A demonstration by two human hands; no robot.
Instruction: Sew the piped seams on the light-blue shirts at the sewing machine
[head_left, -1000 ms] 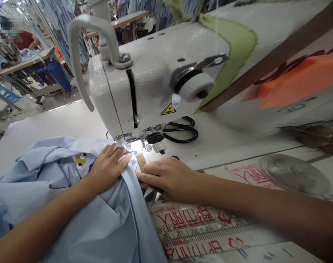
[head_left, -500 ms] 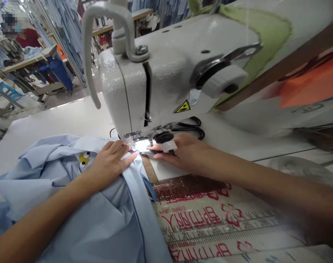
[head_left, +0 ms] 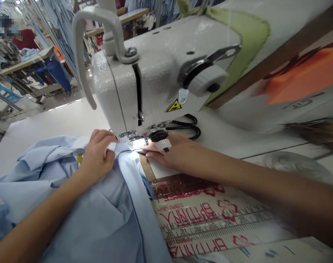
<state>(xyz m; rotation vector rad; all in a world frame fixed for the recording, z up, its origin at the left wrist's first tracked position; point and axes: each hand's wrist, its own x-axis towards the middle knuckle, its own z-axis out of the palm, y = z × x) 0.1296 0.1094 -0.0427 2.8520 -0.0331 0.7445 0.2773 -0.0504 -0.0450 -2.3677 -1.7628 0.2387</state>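
A white industrial sewing machine [head_left: 144, 73] stands over the table, with its metal presser foot [head_left: 132, 138] lit by a small lamp. Pale blue shirt fabric [head_left: 100, 208] with dark blue piping spreads below it. My left hand [head_left: 96, 155] is shut on a fold of this fabric, just left of the foot, and nearly hides a yellow cartoon patch [head_left: 79, 159]. My right hand [head_left: 177, 151] lies flat beside the foot, fingertips at the fabric's edge, holding nothing I can see. A black-topped white knob [head_left: 159, 140] stands over its fingers.
Black-handled scissors [head_left: 188, 126] lie behind the foot. A printed tape ruler [head_left: 210, 226] runs along the table front. A clear round disc [head_left: 297, 166] sits at right. Beyond the machine, a co-worker in a red top [head_left: 24, 38] sits at another sewing table.
My right hand has moved from the ruler area up to the presser foot. My left hand has shifted back and pinched up a fold, covering most of the yellow patch.
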